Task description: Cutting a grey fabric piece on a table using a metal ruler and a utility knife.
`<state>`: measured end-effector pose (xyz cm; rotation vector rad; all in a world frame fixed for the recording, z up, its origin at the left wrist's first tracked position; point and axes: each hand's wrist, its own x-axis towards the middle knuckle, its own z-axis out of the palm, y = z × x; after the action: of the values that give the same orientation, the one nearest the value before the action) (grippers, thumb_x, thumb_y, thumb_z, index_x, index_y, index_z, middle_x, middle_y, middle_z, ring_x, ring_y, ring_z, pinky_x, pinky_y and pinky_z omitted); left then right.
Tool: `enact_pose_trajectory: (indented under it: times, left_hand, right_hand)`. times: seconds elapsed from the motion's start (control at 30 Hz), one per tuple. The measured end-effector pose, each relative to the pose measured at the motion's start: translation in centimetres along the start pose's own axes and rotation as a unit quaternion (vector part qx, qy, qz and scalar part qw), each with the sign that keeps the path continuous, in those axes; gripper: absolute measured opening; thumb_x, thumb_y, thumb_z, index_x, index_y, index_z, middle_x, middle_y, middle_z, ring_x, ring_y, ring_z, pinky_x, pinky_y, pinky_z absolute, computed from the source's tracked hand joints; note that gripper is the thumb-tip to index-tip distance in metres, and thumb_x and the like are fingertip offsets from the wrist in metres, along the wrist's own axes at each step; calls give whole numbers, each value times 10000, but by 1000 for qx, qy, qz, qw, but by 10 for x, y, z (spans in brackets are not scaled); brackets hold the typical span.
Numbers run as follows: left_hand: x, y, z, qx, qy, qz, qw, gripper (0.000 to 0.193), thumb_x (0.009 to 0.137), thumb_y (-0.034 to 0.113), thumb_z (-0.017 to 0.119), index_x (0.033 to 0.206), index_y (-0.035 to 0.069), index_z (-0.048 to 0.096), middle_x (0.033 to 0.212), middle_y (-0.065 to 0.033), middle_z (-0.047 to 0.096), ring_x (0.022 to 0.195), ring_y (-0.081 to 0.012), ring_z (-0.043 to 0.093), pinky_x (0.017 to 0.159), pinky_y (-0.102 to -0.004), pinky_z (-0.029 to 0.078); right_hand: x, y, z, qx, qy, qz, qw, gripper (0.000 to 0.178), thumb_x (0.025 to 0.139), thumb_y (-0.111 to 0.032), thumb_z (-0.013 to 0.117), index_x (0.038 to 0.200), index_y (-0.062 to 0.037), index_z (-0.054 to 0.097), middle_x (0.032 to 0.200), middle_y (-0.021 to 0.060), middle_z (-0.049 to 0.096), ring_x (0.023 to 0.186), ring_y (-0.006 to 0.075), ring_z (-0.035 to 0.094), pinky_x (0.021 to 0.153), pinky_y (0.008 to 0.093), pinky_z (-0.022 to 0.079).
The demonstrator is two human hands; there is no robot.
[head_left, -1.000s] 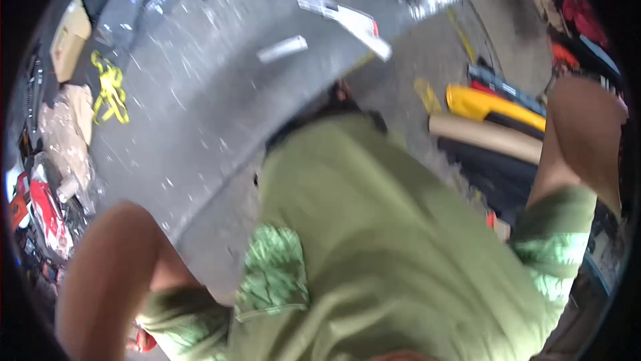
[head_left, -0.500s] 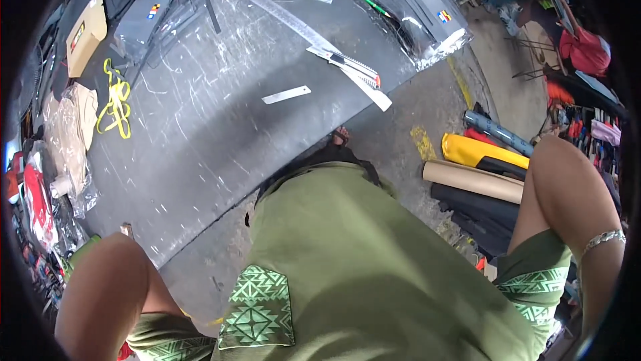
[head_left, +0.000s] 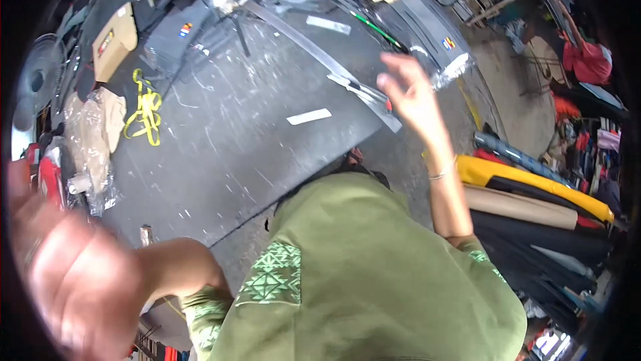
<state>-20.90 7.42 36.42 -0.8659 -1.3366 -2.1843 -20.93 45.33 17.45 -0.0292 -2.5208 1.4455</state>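
Standing incomplete, by judgement, the work at the grey table [head_left: 200, 160] shows tools laid out and no cutting or lifting in hand. Done, as far as can be seen: the ruler [head_left: 294, 34] and the knife [head_left: 367, 94] lie on the table, and a short white strip [head_left: 309, 117] lies loose, apart from both, near the centre of the frame. Left: neither tool is taken up. Whether the white strip is a finished piece or an offcut could not be determined.

The knife lies right of centre in the frame, at the ruler's lower part, appearing to overlap it. Its long axis slants from upper left to lower right, roughly along the ruler, with the red end toward the lower right. Which end carries the blade is not discernible. The ruler follows the same diagonal, from the upper middle of the frame to the table's near edge.

The right hand [head_left: 415, 104] appears just beside the knife's red end, fingers spread, nothing seen in its grasp; contact is not established. The left hand [head_left: 77, 281], lower left, is heavily blurred; its grip could not be determined. A plastic bag [head_left: 90, 144] lies near it in the view.
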Motion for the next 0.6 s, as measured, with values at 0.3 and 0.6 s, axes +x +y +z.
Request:
enact_pose_trajectory:
  times: [0.3, 0.6]
  left_hand:
    - [-192, -167, -5, 104, -139, -556, 813, 403, 1005, 208, 682, 1352, 28, 583, 1323, -99, 646, 1216, -185, 603, 1052, -350, 477]
    - [-186, -189, 7, 85, -226, -521, 818, 456, 1025, 214, 646, 1422, 22, 533, 1373, -147, 622, 1277, -217, 581, 1084, -380, 468]
  right_hand:
    - [-36, 93, 29, -284, -47, 87, 954, 510, 780, -211, 827, 1248, -78, 677, 1155, 121, 627, 1147, 335, 573, 1003, 473, 443]
    - [-13, 81, 47, 223, -69, 181, 955, 521, 971, -194, 684, 1401, 15, 478, 954, 116, 695, 684, 165, 686, 642, 287, 551]
